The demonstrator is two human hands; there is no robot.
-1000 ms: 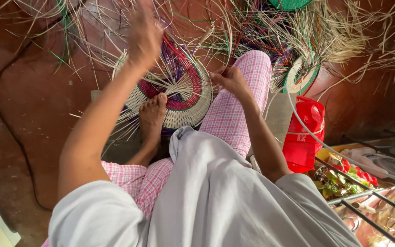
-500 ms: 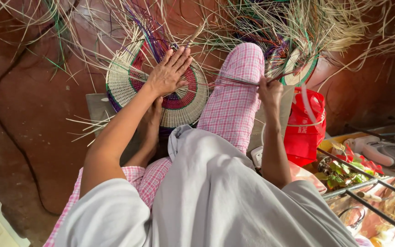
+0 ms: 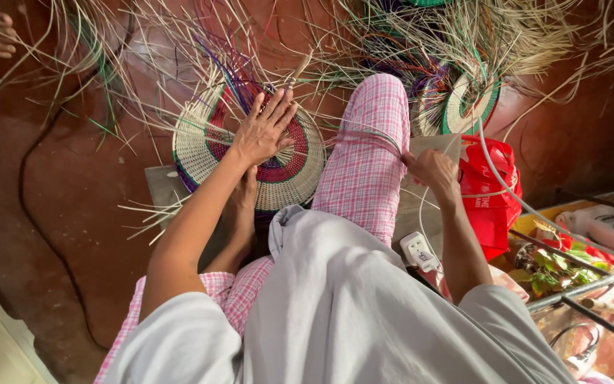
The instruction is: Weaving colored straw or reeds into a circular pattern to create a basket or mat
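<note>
Weave: round woven disc (image 3: 250, 153), tight ribbed coils in cream, green, red and purple, loose straw strands (image 3: 179, 64) fanning off its far edge.
Second piece: smaller green-and-cream woven disc (image 3: 467, 107), far right, bristling with straw.
Floor: worn reddish-brown floor (image 3: 44, 213), a dark cable (image 3: 33, 213) snaking down the left.
Right side: glossy red bag (image 3: 495, 192) just beside the knee.
Left hand (image 3: 261, 131): fingers spread wide, palm pressing flat on the disc, gripping nothing.
Right hand (image 3: 431, 167): closed, pinching a pale strip (image 3: 367, 134) stretched across the pink checked knee (image 3: 371, 156).
Disc position: on the floor, left of that knee.
</note>
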